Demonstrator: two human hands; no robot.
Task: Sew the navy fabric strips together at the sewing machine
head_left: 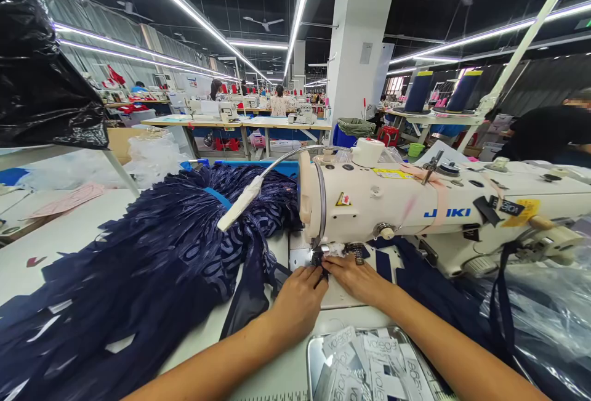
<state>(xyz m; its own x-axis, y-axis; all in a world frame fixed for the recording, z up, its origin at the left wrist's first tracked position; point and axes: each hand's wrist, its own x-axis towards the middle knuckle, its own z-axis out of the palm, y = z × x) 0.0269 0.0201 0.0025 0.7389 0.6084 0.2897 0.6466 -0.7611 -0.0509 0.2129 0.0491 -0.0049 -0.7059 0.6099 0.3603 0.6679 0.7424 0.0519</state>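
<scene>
Leftmost, a black plastic bag (46, 68) hangs at the upper edge, and below it a flat pink piece (69, 199) lies on a pale surface. Next come crumpled clear bags (150, 161), behind a big heap of navy fabric pieces (180, 247) that spreads over the white tabletop (28, 281). A bright blue band (218, 198) crosses the upper part of the heap, where patterned edges are bunched tightly. Over the heap's right side reaches a white lamp head (240, 204) on a bent metal neck. Beneath, a loose navy strip (247, 293) trails down between the heap and the left forearm.

At the middle, the left hand (301, 301) is bent at the knuckles, its fingertips down beside the needle area of the white sewing machine (378, 194). Just to its right, the right hand (357, 279) lies flatter, fingers stretched toward the same spot. The hands nearly meet there, around a small dark piece (325, 273) at the presser foot; whether either one pinches it, I cannot tell. Nearer the wearer, between the forearms, a metal tray (314, 364) holds a pile of white printed labels (364, 367).

Further right, behind the machine, stand two navy thread cones (418, 93). More navy cloth (422, 278) lies under the machine's arm, and clear plastic sheeting (547, 311) covers the far right.
</scene>
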